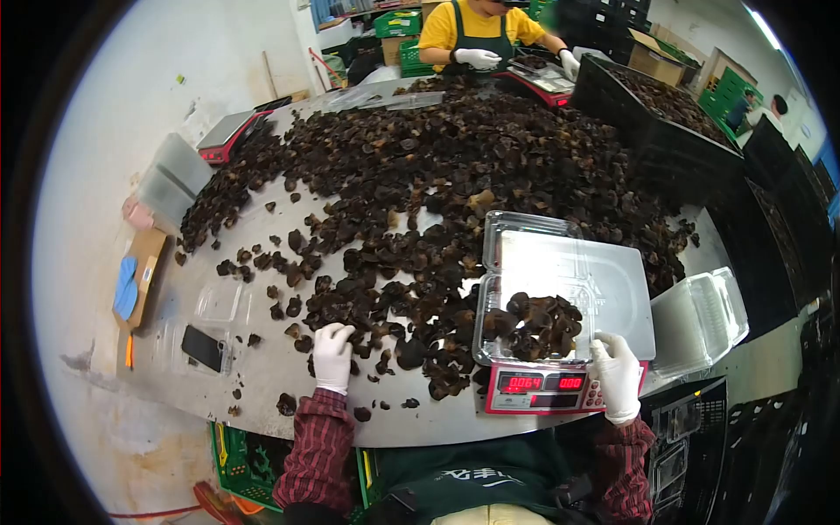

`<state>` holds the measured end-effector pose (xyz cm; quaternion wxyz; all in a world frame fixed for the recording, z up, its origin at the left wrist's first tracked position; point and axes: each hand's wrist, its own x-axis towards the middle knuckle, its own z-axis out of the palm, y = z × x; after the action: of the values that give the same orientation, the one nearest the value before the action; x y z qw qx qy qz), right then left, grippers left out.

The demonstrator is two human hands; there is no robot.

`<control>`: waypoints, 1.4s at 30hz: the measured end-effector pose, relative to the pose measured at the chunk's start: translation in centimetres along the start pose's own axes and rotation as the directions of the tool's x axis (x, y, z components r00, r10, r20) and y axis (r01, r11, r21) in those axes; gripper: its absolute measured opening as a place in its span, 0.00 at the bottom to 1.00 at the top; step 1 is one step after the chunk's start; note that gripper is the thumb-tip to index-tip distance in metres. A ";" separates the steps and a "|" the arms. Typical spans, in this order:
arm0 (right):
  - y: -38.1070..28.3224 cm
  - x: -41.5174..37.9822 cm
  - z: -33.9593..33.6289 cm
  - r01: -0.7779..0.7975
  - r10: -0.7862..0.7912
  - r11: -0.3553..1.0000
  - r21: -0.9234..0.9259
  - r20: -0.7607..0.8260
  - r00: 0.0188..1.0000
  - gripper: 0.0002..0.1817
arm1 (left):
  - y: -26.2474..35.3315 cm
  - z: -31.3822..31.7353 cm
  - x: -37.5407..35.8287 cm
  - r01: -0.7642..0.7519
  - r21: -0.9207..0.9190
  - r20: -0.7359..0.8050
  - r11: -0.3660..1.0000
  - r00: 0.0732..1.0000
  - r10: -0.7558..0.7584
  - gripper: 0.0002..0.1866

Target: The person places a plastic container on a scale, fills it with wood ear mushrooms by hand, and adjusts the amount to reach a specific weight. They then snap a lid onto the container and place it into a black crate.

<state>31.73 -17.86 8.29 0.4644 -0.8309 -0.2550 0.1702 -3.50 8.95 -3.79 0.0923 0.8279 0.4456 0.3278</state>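
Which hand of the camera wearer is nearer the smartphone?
Left: the left hand is right of the smartphone; the right hand is much farther right, by the digital scale.

Cool, bright light; a ceiling tube (763, 28) glows at two o'clock. Glare pales the scale pan (619, 276) at three o'clock. Fisheye distortion bows the table (385, 429) at six; black vignetting darkens the corners.

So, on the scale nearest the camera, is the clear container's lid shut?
No: the lid is folded back, leaving the dark pieces in the clear container uncovered.
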 end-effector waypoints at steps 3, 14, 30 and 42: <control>-0.2 0.3 0.0 -0.058 0.056 0.996 0.062 0.037 0.998 0.16 | 0.1 0.0 1.7 0.144 -0.305 -0.072 0.942 0.982 -0.174 0.14; -1.6 0.4 1.2 -0.103 0.084 0.974 0.202 0.102 0.991 0.11 | 23.6 -0.8 7.8 -0.375 -0.611 0.060 0.697 0.856 0.513 0.17; -1.2 0.4 0.8 -0.074 0.066 0.980 0.185 0.046 0.997 0.14 | 2.1 -1.3 7.7 -0.001 0.320 0.107 0.948 0.994 -0.035 0.29; -1.5 0.2 0.9 -0.095 0.087 0.971 0.218 0.046 0.995 0.13 | -4.5 -0.3 6.2 0.386 -0.475 0.167 0.790 0.922 -0.350 0.12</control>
<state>31.08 -16.48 9.10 0.5405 -0.7819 -0.2046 0.2336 -4.32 16.47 -2.75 0.3810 0.6837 0.4945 0.3781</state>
